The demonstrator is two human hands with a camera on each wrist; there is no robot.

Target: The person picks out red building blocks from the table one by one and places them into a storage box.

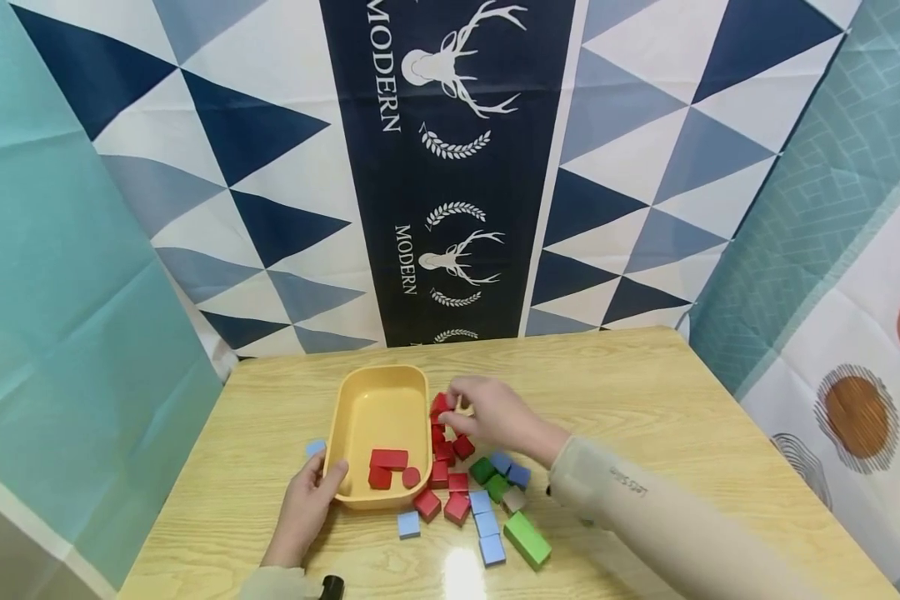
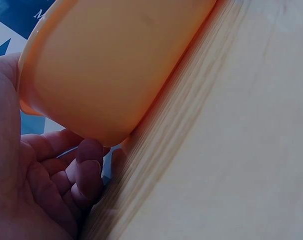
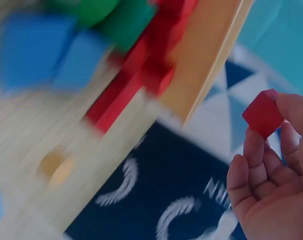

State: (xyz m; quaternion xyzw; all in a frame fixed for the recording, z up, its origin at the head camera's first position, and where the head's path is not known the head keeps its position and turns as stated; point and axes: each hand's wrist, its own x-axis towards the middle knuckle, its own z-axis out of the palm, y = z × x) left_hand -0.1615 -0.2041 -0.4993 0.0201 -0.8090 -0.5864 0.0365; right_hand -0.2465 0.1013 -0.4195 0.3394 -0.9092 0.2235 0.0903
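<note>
Nearest, at the lower edge, a dark band-like object (image 1: pixel 333 587) sits by the cuff of the left sleeve (image 1: pixel 273 583). A light-green block (image 1: pixel 527 540) lies to the right, with a row of three light-blue blocks (image 1: pixel 487 525) just beside it and a single light-blue cube (image 1: pixel 408 525) nearer the tray.

The left hand (image 1: pixel 303 504) grips the yellow tray (image 1: pixel 378 417) at its near left side, thumb over the rim and the other fingers curled outside and low against the wall. In the tray's near end lie a red oblong block (image 1: pixel 388 459), a red cube and a red round piece (image 1: pixel 411 477). Loose red blocks (image 1: pixel 457 508) line the tray's right side; next to them are dark-green blocks (image 1: pixel 483 470), darker blue blocks (image 1: pixel 519 476) and a greyish block (image 1: pixel 513 500).

Farther up, the right hand (image 1: pixel 491 410) is above the table beside the tray's right rim, pinching a red block (image 3: pixel 263 115) between thumb and fingers; its exact shape is hard to make out. Behind the table hangs a patterned cloth (image 1: pixel 450 192) with deer heads and triangles.
</note>
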